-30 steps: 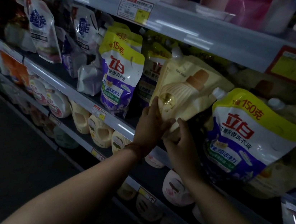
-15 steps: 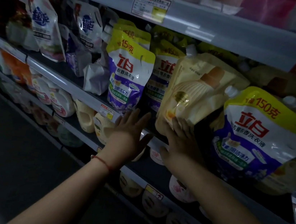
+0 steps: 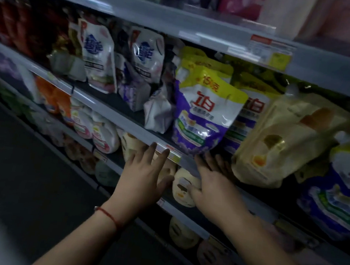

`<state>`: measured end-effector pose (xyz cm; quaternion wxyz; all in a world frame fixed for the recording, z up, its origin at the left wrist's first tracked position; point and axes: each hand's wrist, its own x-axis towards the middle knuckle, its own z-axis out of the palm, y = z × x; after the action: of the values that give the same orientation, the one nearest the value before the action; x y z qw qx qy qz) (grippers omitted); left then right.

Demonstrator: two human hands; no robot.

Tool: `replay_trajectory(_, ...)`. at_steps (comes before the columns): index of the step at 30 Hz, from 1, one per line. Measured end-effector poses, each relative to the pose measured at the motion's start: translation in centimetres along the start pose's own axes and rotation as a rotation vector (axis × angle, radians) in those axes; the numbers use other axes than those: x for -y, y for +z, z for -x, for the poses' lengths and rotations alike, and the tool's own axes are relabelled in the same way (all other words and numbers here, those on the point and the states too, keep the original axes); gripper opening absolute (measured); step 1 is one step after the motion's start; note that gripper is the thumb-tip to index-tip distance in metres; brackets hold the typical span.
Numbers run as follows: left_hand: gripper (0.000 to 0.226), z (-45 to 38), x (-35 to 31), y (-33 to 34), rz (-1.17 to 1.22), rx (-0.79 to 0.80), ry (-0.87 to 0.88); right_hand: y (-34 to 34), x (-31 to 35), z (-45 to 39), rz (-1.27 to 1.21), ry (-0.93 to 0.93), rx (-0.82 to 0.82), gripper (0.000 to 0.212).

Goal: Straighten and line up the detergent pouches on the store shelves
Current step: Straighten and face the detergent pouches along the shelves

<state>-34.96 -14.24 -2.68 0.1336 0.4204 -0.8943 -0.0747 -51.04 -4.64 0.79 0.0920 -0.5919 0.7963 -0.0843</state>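
Both hands hover at the shelf edge (image 3: 126, 123), empty. The left hand (image 3: 143, 177) has its fingers spread, tips at the price rail; the right hand (image 3: 213, 186) is flat and relaxed too, fingers reaching under the purple-and-yellow pouch (image 3: 205, 116). That pouch stands just above and ahead of the right fingertips, long axis upright but leaning left — so the right hand is nearer. Beside it, further right, the cream pouch (image 3: 284, 142) slumps at a tilt, likely needing attention as well.
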Motion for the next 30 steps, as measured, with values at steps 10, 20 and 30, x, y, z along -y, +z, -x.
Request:
replay_trajectory(10, 0.070, -2.3, 9.4, -3.8, -0.086, 0.033, 0.050, 1.2, 9.0, -4.7, -0.035, 0.038, -0.047, 0.072)
replay_trajectory(20, 0.071, -5.7, 13.3, -3.2, -0.041, 0.074, 0.054, 1.1, 11.1, -10.0, -0.091, -0.012, 0.008, 0.076)
replay_trajectory(30, 0.071, -10.5, 14.4, -1.0, -0.058, 0.129, 0.076, 1.0, 9.8, -15.5, -0.178, -0.001, 0.064, 0.072)
